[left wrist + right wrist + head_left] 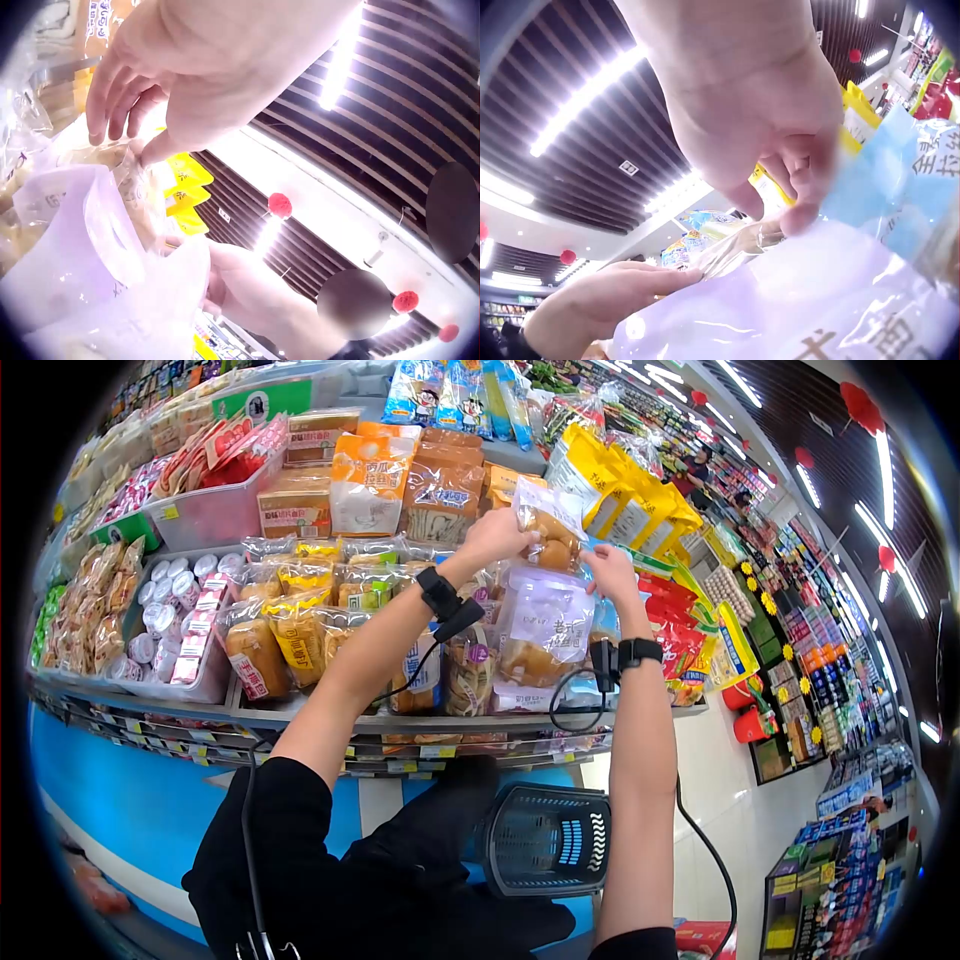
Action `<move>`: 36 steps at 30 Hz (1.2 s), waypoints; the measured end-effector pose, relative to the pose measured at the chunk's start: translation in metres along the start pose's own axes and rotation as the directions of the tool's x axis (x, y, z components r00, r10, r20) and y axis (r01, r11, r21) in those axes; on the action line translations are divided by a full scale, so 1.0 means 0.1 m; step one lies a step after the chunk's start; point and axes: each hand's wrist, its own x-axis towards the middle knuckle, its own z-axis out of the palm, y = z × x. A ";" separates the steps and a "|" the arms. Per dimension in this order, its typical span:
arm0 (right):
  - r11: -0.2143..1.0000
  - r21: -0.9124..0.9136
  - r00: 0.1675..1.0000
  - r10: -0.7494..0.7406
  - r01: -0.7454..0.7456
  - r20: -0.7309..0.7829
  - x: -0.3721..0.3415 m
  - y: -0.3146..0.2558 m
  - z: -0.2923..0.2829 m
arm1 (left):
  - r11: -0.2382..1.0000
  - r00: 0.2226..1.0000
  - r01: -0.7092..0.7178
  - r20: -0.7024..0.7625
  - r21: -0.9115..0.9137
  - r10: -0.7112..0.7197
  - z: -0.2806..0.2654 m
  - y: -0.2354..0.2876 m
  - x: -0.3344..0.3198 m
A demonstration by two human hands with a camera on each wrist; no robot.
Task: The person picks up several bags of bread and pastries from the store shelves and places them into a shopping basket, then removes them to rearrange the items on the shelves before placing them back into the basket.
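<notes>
A clear and pale lilac bag of bread rolls (556,552) is held up between both hands over the front of the bread display. My left hand (498,534) grips its left side, with curled fingers and thumb on the film in the left wrist view. On the opposite side, my right hand (612,572) pinches the edge of the bag between thumb and fingertips, as the right wrist view shows. Just below, a larger lilac bread bag (545,615) stands upright in the front row, covering part of the bags behind it.
Packed loaves (258,650) fill the shelf to the left, beside a bin of small tubs (175,600). Yellow bags (625,495) and red packets (670,615) stand at the right. A dark shopping basket (500,850) is below the shelf edge, by the person's legs.
</notes>
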 end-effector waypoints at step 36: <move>0.903 0.383 0.977 -0.142 0.195 -0.162 1.66 -0.46 0.90 | 0.997 0.838 -0.060 -0.544 -0.041 0.028 0.32 -0.66 1.45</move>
